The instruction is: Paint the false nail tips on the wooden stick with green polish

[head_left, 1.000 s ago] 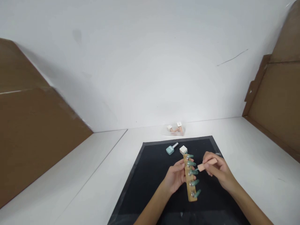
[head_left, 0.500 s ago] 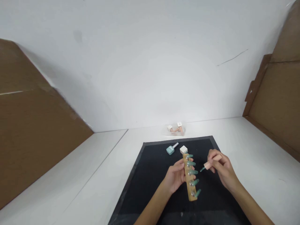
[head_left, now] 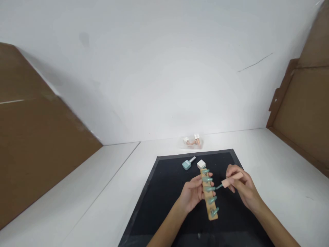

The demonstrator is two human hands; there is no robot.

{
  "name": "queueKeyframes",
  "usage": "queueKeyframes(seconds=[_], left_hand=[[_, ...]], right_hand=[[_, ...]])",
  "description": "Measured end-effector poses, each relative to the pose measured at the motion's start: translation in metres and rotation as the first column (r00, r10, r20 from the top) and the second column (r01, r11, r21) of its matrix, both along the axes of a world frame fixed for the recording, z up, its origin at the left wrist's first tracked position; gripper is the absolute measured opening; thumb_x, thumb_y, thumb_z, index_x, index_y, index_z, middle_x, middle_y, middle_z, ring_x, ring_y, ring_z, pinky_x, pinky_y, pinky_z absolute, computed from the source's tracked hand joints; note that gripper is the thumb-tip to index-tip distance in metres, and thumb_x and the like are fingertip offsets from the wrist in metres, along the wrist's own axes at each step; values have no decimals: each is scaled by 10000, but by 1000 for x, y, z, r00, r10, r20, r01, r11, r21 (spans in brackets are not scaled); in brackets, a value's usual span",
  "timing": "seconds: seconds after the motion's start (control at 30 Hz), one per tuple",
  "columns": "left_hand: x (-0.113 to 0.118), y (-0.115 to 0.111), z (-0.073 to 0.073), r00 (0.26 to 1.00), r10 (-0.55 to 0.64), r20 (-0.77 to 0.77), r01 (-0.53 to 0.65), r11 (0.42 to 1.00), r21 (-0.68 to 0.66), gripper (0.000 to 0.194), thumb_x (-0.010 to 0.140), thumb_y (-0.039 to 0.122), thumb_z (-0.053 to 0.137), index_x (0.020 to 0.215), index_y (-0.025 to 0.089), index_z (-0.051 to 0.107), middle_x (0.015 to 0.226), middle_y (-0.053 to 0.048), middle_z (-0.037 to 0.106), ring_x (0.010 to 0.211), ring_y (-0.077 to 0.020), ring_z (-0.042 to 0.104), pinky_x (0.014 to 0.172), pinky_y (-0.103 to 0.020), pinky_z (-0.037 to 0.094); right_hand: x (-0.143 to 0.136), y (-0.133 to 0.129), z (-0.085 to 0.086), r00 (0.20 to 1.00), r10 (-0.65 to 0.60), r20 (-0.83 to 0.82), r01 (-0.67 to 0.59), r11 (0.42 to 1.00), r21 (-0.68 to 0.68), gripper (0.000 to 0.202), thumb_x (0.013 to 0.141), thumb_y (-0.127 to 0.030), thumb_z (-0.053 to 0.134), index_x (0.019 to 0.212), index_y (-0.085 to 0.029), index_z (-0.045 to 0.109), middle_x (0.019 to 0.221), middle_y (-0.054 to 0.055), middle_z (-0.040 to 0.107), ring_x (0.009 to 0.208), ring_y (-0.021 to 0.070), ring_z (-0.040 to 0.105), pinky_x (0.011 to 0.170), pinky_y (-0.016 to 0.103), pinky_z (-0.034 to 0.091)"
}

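A light wooden strip (head_left: 208, 202) carries several green nail tips (head_left: 209, 189) in a row, standing out to its right. My left hand (head_left: 192, 193) is closed round the strip's upper part, thumb on its left edge and fingertips showing on the right. Between thumb and fingers, my right hand (head_left: 241, 183) pinches a brush with a peach handle (head_left: 232, 179). The green-coated bristles (head_left: 219, 187) point left, close to the end of the middle nail tip; whether they touch is too small to tell.
A white square bottle (head_left: 201, 164) stands just beyond the strip on the black mat (head_left: 169, 171). Left of it lies a pale green bottle (head_left: 186, 165) with a silver cap. Behind, a clear tray (head_left: 191, 146) holds small bottles. Cardboard panels (head_left: 38, 137) flank the table.
The brush in my right hand has moved slightly left, nearer the middle nail tip. The strip in my left hand has turned a little, so the tips reach less far right.
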State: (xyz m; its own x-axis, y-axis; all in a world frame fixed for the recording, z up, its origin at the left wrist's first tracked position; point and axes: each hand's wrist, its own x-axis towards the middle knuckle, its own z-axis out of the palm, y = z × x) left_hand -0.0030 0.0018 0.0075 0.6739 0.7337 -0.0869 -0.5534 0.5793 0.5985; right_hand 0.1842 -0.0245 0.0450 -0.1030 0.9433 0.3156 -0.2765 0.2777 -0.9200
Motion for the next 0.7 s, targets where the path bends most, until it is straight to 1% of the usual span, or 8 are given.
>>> queueKeyframes(seconds=[0.1,0.4,0.6,0.7], left_hand=[[0,0,0,1000,4,-5,-4,1000,4,351,678,200,585,1012,98,617,808,-81,694,671,-212,662,653,-312,482],[0,-1,-1,1000,-3,5,3,1000,-1,328,694,178,541,1002,94,615,821,-94,693,693,-216,663,660,-315,481],[4,-3,6,995,25,-97,-25,1000,2,286,719,205,539,970,99,626,776,-77,688,658,-183,656,618,-267,466],[5,-4,8,988,58,-146,-59,998,-1,272,720,218,550,956,109,629,769,-64,684,656,-176,655,594,-251,457]], right_hand=[[0,-1,0,1000,-6,-8,6,1000,-10,182,767,-368,611,743,-191,577,693,-16,442,444,77,398,386,220,299],[-2,0,-1,999,-41,-24,40,999,-25,208,744,-390,626,746,-190,570,704,-11,451,426,74,397,364,219,305],[-2,-1,-1,999,-42,-25,41,998,-42,184,749,-368,625,738,-191,575,690,-19,450,428,70,391,378,214,303],[-1,-1,-2,998,-48,-37,46,998,-52,159,752,-347,628,738,-196,583,693,-22,448,430,68,393,385,213,306]])
